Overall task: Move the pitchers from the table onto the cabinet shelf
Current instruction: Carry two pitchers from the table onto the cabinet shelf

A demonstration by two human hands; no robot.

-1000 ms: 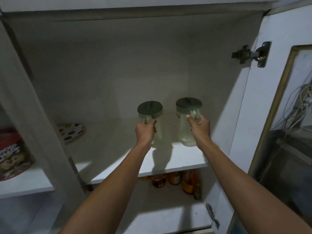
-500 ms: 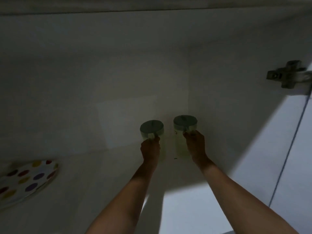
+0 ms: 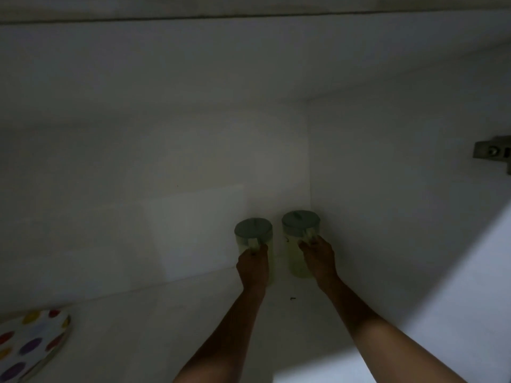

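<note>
Two pale translucent pitchers with grey-green lids stand side by side deep inside the dim cabinet, near its back right corner. My left hand (image 3: 253, 265) is closed around the handle of the left pitcher (image 3: 253, 233). The handle of the right pitcher (image 3: 296, 244) is gripped by my right hand (image 3: 318, 258). Both pitchers look upright with their bases on the white cabinet shelf (image 3: 166, 322); my hands hide part of each body.
A plate with coloured dots (image 3: 30, 341) lies on the shelf at the lower left. The cabinet's right wall (image 3: 401, 203) rises close beside the right pitcher, with a metal hinge (image 3: 492, 153) at the far right. A small dark speck (image 3: 292, 298) lies between my forearms.
My head and arms have pushed further into the cabinet, carrying both pitchers from the shelf's front to its back right corner. Both hands keep hold of the handles.
</note>
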